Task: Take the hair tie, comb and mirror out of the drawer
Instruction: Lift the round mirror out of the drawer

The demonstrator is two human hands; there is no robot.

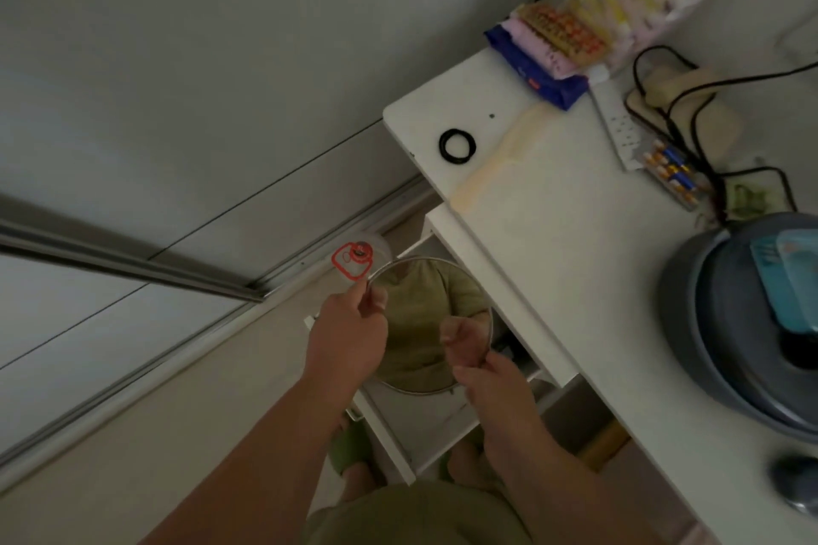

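Observation:
A round mirror with a thin metal rim is held above the open white drawer. My left hand pinches its upper left rim and my right hand grips its lower right rim. The glass reflects an olive shirt. A black hair tie lies on the white desk top, near its far left corner. A pale cream comb lies on the desk just right of the hair tie.
A clear bottle with a red handle stands on the floor beyond the drawer. On the desk are snack packets, a power strip with black cables, batteries and a grey pot. My feet in green slippers are below the drawer.

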